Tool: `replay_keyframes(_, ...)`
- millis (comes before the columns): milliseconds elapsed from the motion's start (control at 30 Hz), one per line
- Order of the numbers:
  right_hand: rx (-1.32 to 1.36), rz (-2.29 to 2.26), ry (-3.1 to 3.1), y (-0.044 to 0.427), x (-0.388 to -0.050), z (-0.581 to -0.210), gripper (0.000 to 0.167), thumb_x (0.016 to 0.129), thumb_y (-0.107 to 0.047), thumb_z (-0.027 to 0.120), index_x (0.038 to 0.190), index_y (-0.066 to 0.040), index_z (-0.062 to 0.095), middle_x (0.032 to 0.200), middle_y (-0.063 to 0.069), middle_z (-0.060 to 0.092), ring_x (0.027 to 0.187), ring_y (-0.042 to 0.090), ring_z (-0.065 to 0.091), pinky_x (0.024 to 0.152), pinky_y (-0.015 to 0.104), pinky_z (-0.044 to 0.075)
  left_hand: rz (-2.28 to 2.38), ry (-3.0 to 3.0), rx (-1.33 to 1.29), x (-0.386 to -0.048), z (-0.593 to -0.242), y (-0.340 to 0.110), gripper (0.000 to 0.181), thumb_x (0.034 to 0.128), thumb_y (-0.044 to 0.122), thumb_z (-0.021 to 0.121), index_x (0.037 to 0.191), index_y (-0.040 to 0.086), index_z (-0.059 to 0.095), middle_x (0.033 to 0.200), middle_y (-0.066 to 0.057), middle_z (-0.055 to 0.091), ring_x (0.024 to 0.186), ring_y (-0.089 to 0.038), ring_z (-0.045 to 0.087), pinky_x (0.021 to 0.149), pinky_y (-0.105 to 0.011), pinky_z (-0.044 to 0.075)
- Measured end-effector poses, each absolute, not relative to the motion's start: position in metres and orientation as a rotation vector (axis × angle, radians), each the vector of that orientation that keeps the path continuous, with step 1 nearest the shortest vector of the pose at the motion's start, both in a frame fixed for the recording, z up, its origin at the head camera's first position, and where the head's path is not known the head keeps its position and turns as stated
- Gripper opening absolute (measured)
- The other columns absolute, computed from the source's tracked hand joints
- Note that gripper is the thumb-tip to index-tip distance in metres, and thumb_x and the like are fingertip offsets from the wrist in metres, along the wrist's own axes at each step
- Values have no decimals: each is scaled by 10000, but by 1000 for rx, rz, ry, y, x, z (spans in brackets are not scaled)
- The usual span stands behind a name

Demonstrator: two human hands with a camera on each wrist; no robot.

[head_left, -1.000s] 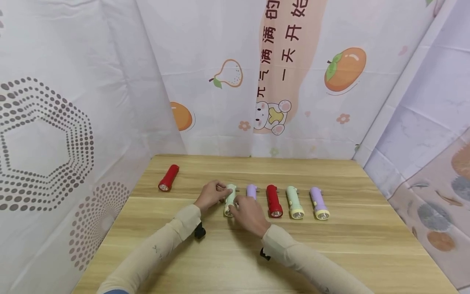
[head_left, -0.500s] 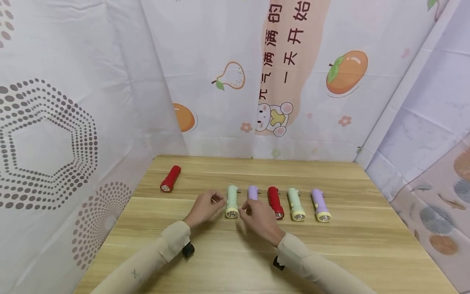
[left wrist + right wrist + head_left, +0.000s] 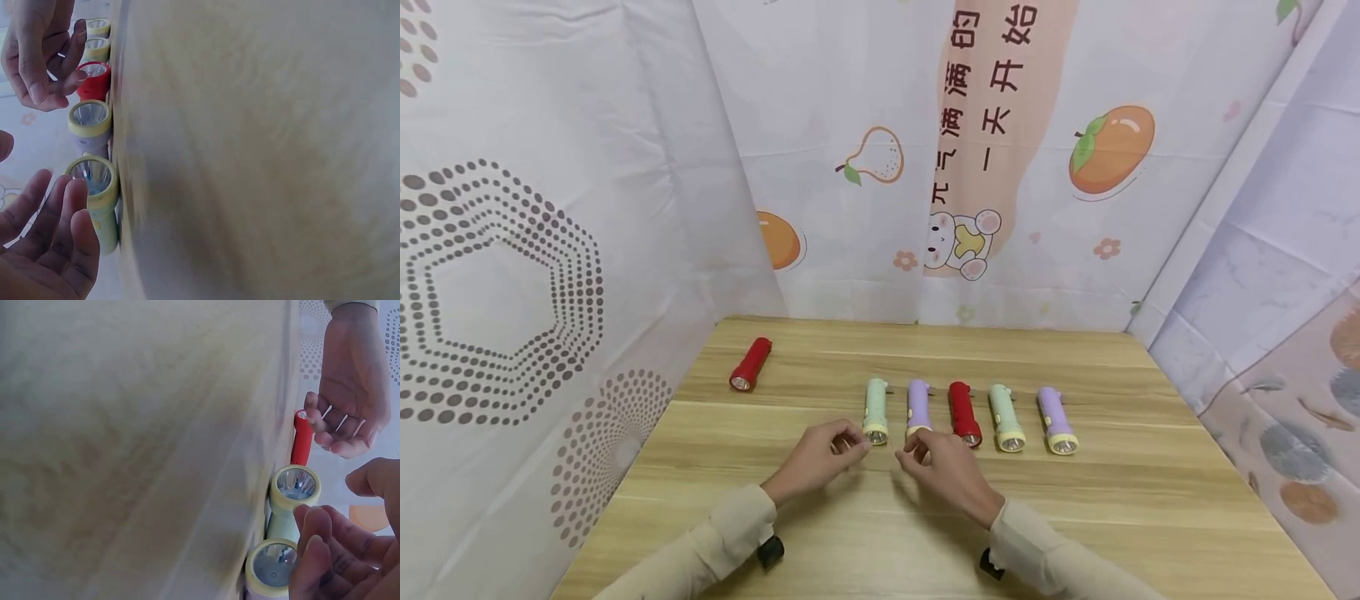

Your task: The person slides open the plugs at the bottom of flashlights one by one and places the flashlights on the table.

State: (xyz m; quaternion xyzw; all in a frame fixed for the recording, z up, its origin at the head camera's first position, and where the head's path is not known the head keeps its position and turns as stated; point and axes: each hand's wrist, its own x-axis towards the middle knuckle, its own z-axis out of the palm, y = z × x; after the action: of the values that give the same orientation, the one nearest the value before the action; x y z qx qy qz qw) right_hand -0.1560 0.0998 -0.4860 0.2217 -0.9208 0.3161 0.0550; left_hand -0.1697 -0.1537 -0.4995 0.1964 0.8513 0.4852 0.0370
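Note:
My left hand (image 3: 817, 457) hovers just in front of and to the left of a mint green flashlight (image 3: 876, 407), fingers loosely bent around nothing. Holding nothing either, my right hand (image 3: 953, 473) is in front of a purple flashlight (image 3: 919, 402) and partly covers its yellow head. To the right of these lie a red flashlight (image 3: 962, 408), a second green flashlight (image 3: 1003, 411) and a second purple flashlight (image 3: 1053, 412), lenses toward me. In the left wrist view, the left fingertips (image 3: 78, 194) overlap the nearest green flashlight's lens; a gap between thumb and fingers shows in the right wrist view.
Another red flashlight (image 3: 751, 363) lies apart, slanted, near the wooden table's (image 3: 880, 533) back left. Printed curtains (image 3: 820, 83) stand behind the table and along both sides.
Both hands have let go of the leftmost green flashlight and drawn back toward me, spreading apart. That flashlight stays in line with the others.

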Motion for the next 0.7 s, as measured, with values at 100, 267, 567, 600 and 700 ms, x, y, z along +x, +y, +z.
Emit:
replay_keyframes(100,689,970,-2810,100,-154,-489,119,955,-299,734,883,-213,696,713,-159,618,617,-5,515,550,218,440,1503,2597,618,-166,-501,-155,111,989,350,710,1002,241,721,885,102,688,761,-123,650,668,-282,553)
replay_keyframes(267,717,986,-2800,98,-153,-492,129,955,-302,735,864,-224,688,709,-162,623,615,-19,524,556,214,444,1508,2601,605,-163,-503,-157,108,991,351,707,1004,245,718,877,110,688,759,-121,653,667,-285,554)
replay_keyframes(567,745,1071,-2805,91,-154,-490,154,964,-336,729,867,-219,701,733,-159,640,620,-12,544,553,218,460,1479,2720,567,-170,-489,-166,74,997,276,706,976,206,716,872,116,676,793,-113,627,706,-276,532)
replay_keyframes(600,746,1076,-2807,88,-155,-490,153,964,-337,729,866,-223,700,736,-162,639,623,-11,545,555,216,461,1477,2735,557,-172,-487,-168,64,997,264,707,976,204,717,873,116,676,799,-113,624,714,-278,528)
replay_keyframes(700,763,1082,-2802,80,-157,-487,150,966,-336,726,867,-227,696,742,-164,639,628,-10,545,562,215,462,1472,2782,508,-177,-480,-175,85,994,290,710,964,212,719,864,115,674,804,-113,617,718,-277,518)
